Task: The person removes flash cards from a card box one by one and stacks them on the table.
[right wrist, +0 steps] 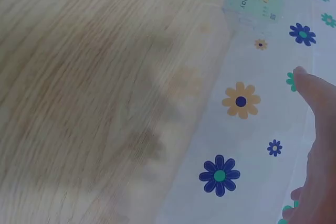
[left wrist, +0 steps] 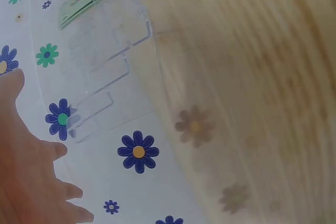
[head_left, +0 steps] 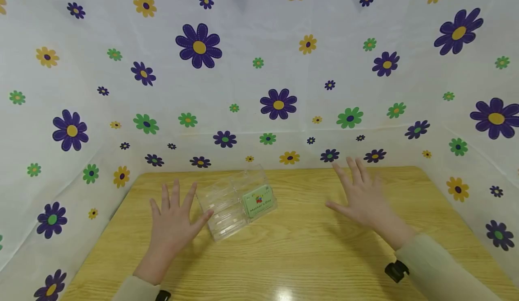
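A clear plastic tiered card holder (head_left: 225,207) stands at an angle on the table, left of the middle. Green cards (head_left: 258,201) printed "Mother's Day" sit in its front right part; the left wrist view shows the green cards (left wrist: 86,4) edge-on in the stepped clear holder (left wrist: 113,61). My left hand (head_left: 172,222) is spread just left of the holder, its thumb overlapping the holder's edge in the head view; whether they touch I cannot tell. Farther off to the right, my right hand (head_left: 362,199) hovers with fingers spread, holding nothing.
The wood-grain table (head_left: 300,256) runs back to a white cloth (head_left: 243,80) printed with flowers, which hangs behind and along both sides. Dark bands (head_left: 396,271) show at the wrists.
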`<state>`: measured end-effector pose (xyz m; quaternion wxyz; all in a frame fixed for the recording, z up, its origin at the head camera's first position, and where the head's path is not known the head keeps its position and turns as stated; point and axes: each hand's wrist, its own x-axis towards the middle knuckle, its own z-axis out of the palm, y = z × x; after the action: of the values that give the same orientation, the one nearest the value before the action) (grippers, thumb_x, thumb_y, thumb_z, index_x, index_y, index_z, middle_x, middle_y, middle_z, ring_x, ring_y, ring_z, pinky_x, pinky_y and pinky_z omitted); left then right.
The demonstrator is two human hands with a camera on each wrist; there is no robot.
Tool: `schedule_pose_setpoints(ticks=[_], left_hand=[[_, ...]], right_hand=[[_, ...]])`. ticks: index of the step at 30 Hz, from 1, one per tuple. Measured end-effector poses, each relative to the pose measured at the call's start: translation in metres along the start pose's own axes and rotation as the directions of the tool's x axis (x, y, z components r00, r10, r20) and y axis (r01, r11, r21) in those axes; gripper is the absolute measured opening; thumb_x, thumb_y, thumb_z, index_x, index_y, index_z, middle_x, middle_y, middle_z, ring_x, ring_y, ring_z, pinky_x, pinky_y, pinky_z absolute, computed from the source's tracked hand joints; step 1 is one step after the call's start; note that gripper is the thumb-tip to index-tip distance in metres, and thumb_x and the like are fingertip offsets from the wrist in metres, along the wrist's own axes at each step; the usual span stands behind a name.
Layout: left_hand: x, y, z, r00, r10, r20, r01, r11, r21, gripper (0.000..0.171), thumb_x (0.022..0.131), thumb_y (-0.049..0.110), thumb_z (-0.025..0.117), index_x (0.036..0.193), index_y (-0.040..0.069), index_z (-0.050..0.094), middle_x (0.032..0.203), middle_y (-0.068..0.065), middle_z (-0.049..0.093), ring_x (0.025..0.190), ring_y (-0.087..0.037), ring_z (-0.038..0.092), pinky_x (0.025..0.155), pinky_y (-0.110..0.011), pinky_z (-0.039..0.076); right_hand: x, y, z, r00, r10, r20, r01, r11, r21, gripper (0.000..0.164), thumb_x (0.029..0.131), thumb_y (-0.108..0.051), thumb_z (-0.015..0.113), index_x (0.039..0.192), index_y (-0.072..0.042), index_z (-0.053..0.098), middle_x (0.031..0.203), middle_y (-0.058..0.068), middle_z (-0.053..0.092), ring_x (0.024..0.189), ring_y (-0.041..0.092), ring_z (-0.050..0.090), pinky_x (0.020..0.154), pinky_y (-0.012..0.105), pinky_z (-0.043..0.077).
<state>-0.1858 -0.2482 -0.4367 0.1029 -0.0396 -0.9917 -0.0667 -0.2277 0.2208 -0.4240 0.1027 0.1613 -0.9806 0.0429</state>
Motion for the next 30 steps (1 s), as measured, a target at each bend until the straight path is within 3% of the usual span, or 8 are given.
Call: schedule_pose_setpoints(ticks=[14,20,30], left_hand=[[0.003,-0.005,0.020,0.999,-0.039,-0.007,0.038,0.994,-0.101,0.089,0.104,0.064,0.050,0.169,0.009,0.024,0.170,-0.039,0.016,0.153,-0.067,0.018,0.119,-0.085,0.015],[0.004,-0.008,0.022,0.998,-0.061,-0.001,0.060,0.986,-0.157,0.089,0.106,0.063,0.048,0.169,0.005,0.022,0.169,-0.040,0.015,0.152,-0.067,0.018,0.121,-0.082,0.017],[0.003,-0.011,0.023,0.997,-0.079,0.015,0.080,0.974,-0.210,0.087,0.107,0.057,0.050,0.169,0.003,0.021,0.165,-0.044,0.018,0.149,-0.067,0.027,0.120,-0.078,0.028]], right_hand=[[0.027,-0.021,0.015,0.998,-0.049,-0.043,0.054,0.988,0.143,0.104,0.094,-0.054,0.074,0.170,-0.011,0.018,0.170,0.034,0.022,0.156,0.058,0.024,0.118,0.081,0.029],[0.035,-0.029,0.021,0.994,-0.081,-0.071,0.091,0.983,0.158,0.102,0.094,-0.053,0.074,0.168,-0.005,0.022,0.167,0.035,0.028,0.151,0.058,0.033,0.121,0.074,0.033],[0.049,-0.045,0.033,0.992,-0.107,-0.066,0.118,0.972,0.203,0.101,0.095,-0.054,0.074,0.167,-0.003,0.025,0.165,0.035,0.031,0.151,0.055,0.036,0.126,0.069,0.031]])
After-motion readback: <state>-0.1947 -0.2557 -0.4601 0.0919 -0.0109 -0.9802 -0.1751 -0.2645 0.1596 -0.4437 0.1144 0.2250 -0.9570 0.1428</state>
